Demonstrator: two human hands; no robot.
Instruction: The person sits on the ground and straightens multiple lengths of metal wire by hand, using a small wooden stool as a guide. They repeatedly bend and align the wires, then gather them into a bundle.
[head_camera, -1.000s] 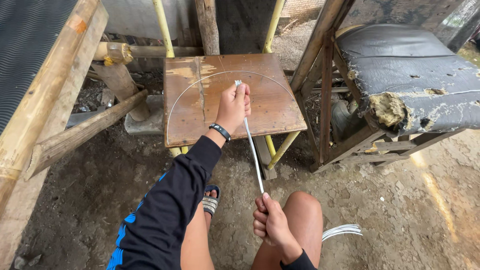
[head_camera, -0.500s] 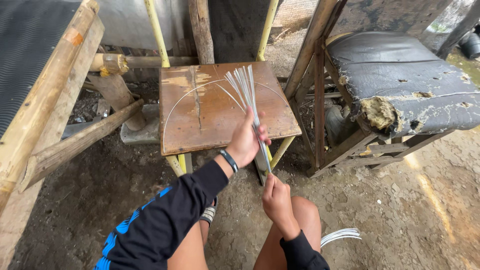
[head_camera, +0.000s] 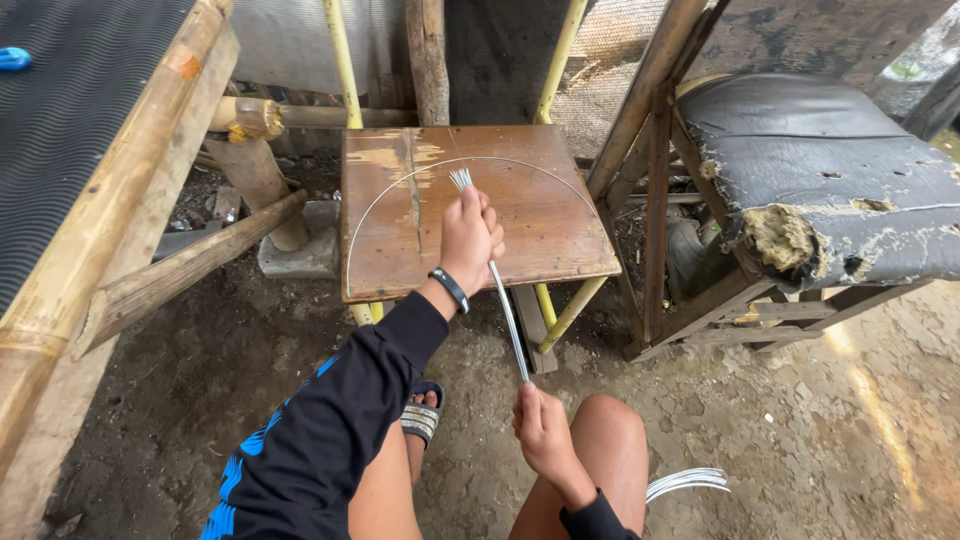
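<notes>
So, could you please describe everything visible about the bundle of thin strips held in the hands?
The bundle of thin strips is pale grey-white, narrow and straight, possibly split cane. The left hand grips it near the top, where the tips fan out slightly; the right hand pinches its lower end. It slants over the dirt, in front of the wooden stool.

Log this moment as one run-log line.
left hand: grips top of wire bundle | right hand: grips its lower end | bundle: slanted, over wooden stool edge | curved wire: on stool
</notes>
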